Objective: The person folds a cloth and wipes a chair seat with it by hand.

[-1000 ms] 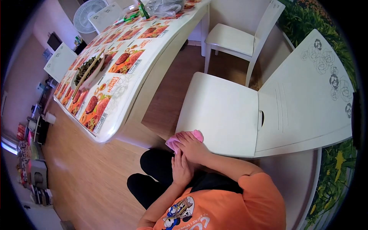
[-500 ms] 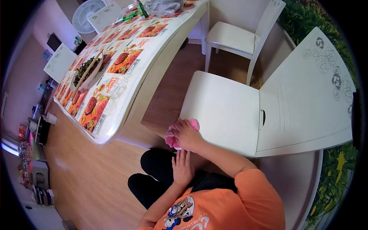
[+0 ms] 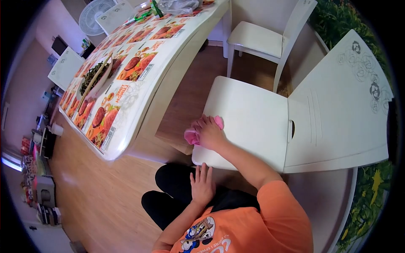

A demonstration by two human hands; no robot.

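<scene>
My right hand (image 3: 209, 132) presses a crumpled pink cloth (image 3: 192, 135) onto the front edge of a white chair seat (image 3: 253, 122), its fingers closed over the fabric. Part of the cloth hangs past the edge and another bit pokes out beyond the fingertips. My left hand (image 3: 203, 185) lies with fingers stretched out, the tips at the near side edge of the same seat, and holds nothing. The chair's backrest (image 3: 337, 109), with dark scroll patterns, rises on the right.
A table (image 3: 139, 122) with a food-print cover stands to the left. On it are a plate of dark food (image 3: 96, 80) with chopsticks (image 3: 95, 82), a plastic bag (image 3: 179, 6) and a green item (image 3: 156, 9). Another white chair (image 3: 257, 40) stands beyond; a fan (image 3: 96, 17) is at the back.
My right hand and the cloth have slid away from the near front corner along the seat's front edge, uncovering that corner. My left hand stays almost in place.
</scene>
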